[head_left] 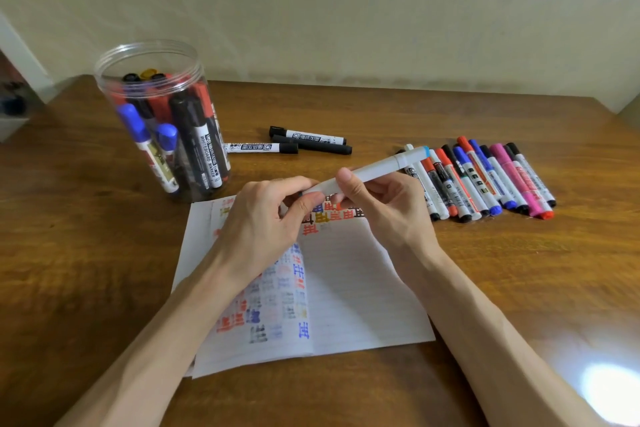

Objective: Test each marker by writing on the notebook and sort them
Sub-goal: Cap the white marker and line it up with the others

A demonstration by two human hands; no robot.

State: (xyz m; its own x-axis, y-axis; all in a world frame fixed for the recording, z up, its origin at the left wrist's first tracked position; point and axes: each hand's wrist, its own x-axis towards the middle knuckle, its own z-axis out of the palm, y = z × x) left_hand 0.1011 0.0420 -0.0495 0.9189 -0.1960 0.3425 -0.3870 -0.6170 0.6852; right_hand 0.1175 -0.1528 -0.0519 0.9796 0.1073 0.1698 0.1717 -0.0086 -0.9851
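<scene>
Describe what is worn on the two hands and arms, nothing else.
Nothing worn is visible. The left hand and the right hand are bare: no gloves, rings, watch or wristband. The left forearm and the right forearm are bare too, with no sleeve in view down to the picture's edge.

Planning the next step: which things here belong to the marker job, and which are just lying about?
Job: white marker, held by left hand and right hand; notebook; jar of markers; three black markers; marker row at right.
Lying about: blurred clutter at far left.
</scene>
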